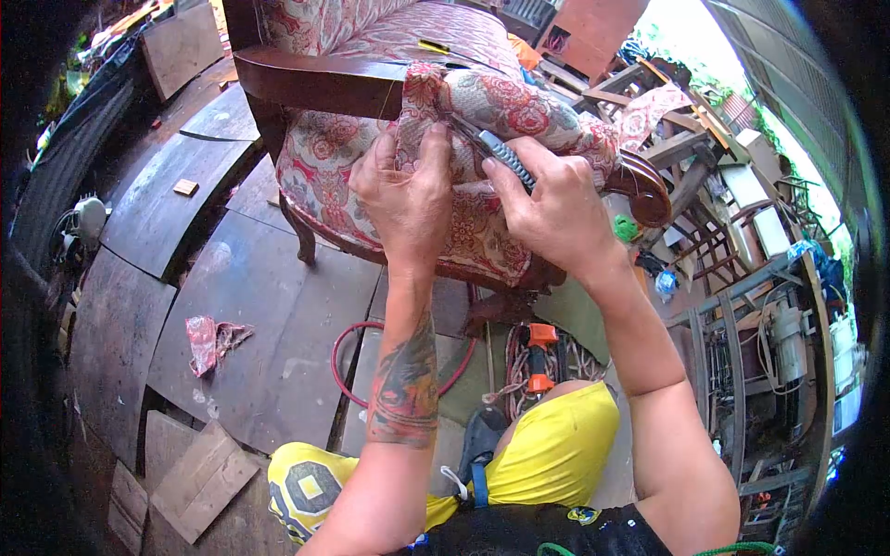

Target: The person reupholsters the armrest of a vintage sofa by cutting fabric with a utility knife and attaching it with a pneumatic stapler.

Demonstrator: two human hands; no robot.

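Note:
In front of me stands a carved-wood chair or sofa with floral upholstery [324, 171]. My left hand [405, 190] is closed, thumb and fingers pinching the patterned fabric [422, 102] at the padded armrest. Wrapped around the grey ridged handle of a utility knife [506, 156] is my right hand [561, 199]. The knife's front end points up and left toward the fabric edge beside my left fingers; its blade tip is hard to make out. A dark wooden arm rail [320, 83] runs to the left of the padding.
A yellow-and-black tool [433, 46] lies on the seat. Below, an orange-and-black tool [540, 357] rests among cords, near a red hose [341, 375]. A fabric scrap [211, 345] lies on the floor boards. Stacked furniture parts [714, 176] and a metal rack [732, 371] stand right.

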